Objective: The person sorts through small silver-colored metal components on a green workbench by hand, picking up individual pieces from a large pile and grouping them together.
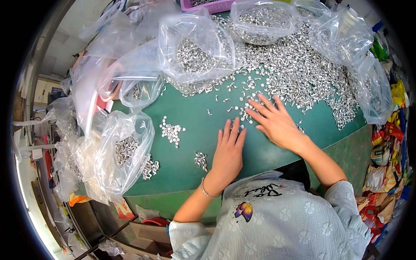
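Note:
My left hand [228, 151] lies flat on the green table mat [190, 143], fingers together and pointing away, holding nothing. My right hand [273, 120] rests palm down with fingers spread over a few loose small silver metal parts [248, 107] at the near edge of a big heap of the same parts [299, 69]. A small cluster of parts [172, 131] sits left of my left hand, and another tiny clump [201, 160] lies just beside its wrist. A thin bracelet [207, 191] circles my left wrist.
Clear plastic bags holding metal parts stand around: one at the near left [119, 156], one at the back middle [195, 50], one at the back [262, 21], one at the right [368, 82]. A purple tray [208, 5] sits at the far edge. Colourful packets [385, 151] pile up to the right.

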`<state>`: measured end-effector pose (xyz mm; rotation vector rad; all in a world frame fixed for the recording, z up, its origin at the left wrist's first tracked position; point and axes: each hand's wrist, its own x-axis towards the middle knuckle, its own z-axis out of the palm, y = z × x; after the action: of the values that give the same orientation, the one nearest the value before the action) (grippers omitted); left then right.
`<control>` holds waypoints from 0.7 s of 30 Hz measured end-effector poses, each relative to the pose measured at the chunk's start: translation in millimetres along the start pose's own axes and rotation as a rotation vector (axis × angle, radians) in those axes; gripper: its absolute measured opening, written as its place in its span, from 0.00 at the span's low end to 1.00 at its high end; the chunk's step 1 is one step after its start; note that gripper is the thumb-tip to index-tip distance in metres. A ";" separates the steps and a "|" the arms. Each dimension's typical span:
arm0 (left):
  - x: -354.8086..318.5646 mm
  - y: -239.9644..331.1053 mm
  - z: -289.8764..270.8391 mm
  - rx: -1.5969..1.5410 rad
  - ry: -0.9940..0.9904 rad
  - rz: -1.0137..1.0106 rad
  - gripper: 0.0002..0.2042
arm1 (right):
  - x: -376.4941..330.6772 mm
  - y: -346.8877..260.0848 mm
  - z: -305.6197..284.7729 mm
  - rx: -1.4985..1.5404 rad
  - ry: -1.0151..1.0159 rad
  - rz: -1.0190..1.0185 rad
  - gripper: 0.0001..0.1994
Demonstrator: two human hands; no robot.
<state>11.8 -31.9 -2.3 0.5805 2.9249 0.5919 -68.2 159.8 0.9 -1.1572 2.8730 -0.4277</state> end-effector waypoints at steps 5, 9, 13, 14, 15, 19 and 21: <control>-15.0 11.7 7.8 -0.055 0.069 -0.097 0.30 | -10.2 0.5 -4.8 -0.013 0.066 0.100 0.21; -13.0 11.5 4.9 -0.022 0.134 -0.137 0.31 | -8.6 -4.1 -2.2 0.045 0.102 0.073 0.16; -13.2 8.5 5.6 -0.093 0.093 -0.125 0.30 | -5.7 3.8 1.7 0.239 0.269 0.155 0.12; -14.7 12.1 8.3 -0.129 0.064 -0.100 0.30 | -3.9 3.0 2.9 0.341 0.276 0.174 0.12; -15.7 16.4 11.3 -0.104 0.072 -0.074 0.29 | 2.0 -3.9 2.4 0.260 0.351 0.122 0.12; -5.9 7.9 3.3 -0.046 0.211 -0.210 0.25 | 11.6 -12.0 9.0 0.147 0.319 0.043 0.10; -8.6 4.8 3.0 -0.091 0.262 -0.184 0.24 | 6.8 -6.9 4.3 0.102 0.313 0.091 0.10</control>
<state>21.9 -30.1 -3.0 0.2348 3.1233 0.8287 -67.9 149.3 -0.8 -1.0205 3.1017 -0.8077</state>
